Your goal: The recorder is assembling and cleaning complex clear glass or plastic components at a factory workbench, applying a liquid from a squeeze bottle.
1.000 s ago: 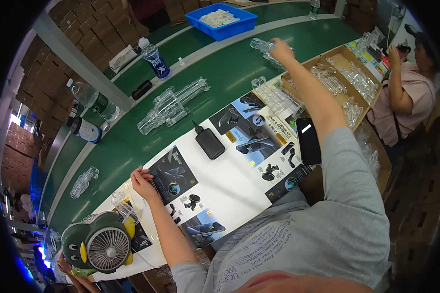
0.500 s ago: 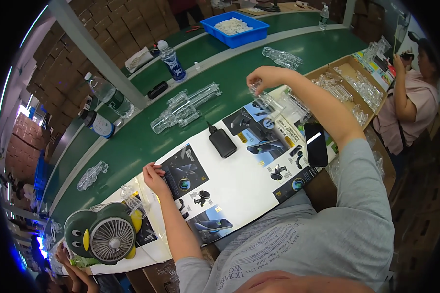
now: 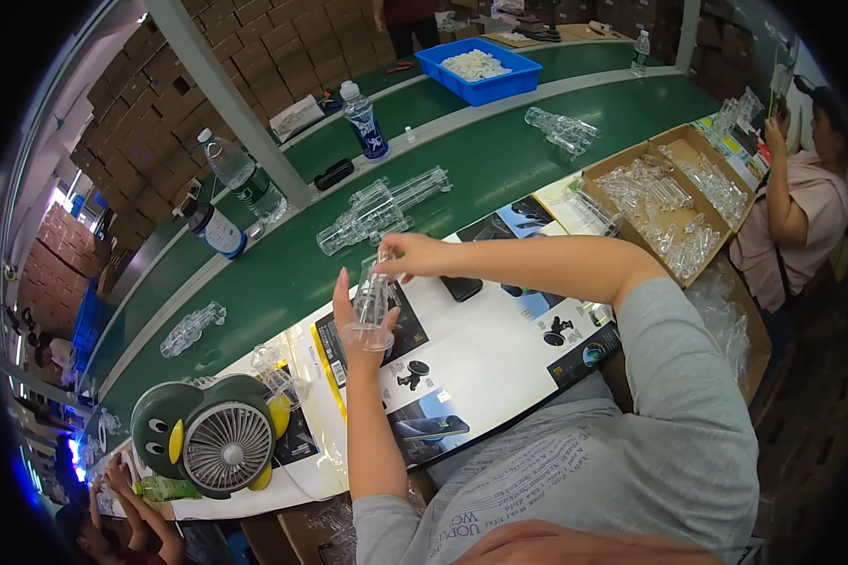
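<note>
In front of me, above the printed cardboard sheet, is a clear plastic part (image 3: 371, 306) with a ribbed tube and a wide round base. My left hand (image 3: 356, 331) cups its lower end, thumb on one side and fingers on the other. From above, my right hand (image 3: 413, 256) pinches the part's top end with bent fingertips. Just beyond my hands, a larger clear plastic assembly (image 3: 383, 211) lies on the green belt. A black box-shaped device (image 3: 462, 287) sits on the sheet, partly hidden beneath my right forearm.
Cardboard trays (image 3: 685, 209) of small clear parts stand at the right. A fan (image 3: 226, 452) is at the near left. Bottles (image 3: 366, 122) line the belt's rail, with a blue bin (image 3: 481, 80) of white pieces beyond. One co-worker (image 3: 790, 202) is at the right.
My right hand has come from the far right side to my left hand. The clear part now stands between both hands. My left hand has risen off the sheet, and the view has shifted slightly.
</note>
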The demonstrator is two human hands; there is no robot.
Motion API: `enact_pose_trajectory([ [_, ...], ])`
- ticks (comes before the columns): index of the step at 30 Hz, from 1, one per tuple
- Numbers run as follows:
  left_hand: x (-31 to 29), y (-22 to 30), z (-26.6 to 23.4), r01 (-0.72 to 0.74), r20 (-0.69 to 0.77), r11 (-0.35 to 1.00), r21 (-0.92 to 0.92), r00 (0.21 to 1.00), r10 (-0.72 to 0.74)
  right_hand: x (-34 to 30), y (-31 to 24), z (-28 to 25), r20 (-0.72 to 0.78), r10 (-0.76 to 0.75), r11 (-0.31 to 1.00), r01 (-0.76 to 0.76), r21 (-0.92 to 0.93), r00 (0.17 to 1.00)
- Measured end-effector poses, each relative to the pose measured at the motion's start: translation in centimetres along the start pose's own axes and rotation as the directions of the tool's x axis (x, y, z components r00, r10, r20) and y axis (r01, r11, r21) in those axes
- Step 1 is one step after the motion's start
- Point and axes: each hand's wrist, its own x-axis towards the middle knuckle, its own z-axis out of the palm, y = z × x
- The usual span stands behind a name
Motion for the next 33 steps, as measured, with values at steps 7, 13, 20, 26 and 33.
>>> enact_pose_trajectory([
  [7,-0.3,-2.3,-0.8,0.045,-0.176,0.98,-0.196,0.981,-0.08,-2.1,-2.9,-2.0,0.117,-0.254,0.631,0.257,-0.732,0.96],
  [13,-0.2,-2.4,-0.8,0.18,-0.347,0.978,-0.107,0.915,-0.206,-6.3,-2.5,-6.5,0.502,-0.188,-0.119,0.488,-0.865,0.844],
  [20,-0.3,-1.9,-0.4,0.201,-0.31,0.972,-0.124,0.923,-0.23,-7.9,-0.3,-5.1,0.653,-0.155,-0.259,0.607,-0.751,0.742],
  [26,-0.7,-2.3,-0.5,0.215,-0.354,0.974,-0.075,0.907,-0.227,-8.5,0.2,-5.5,0.661,-0.133,-0.267,0.615,-0.742,0.739],
  [33,-0.5,-1.9,-0.6,0.149,-0.345,0.989,0.023,0.929,-0.132,-11.1,-2.5,-2.6,0.057,-0.561,0.424,0.345,-0.837,0.826],
])
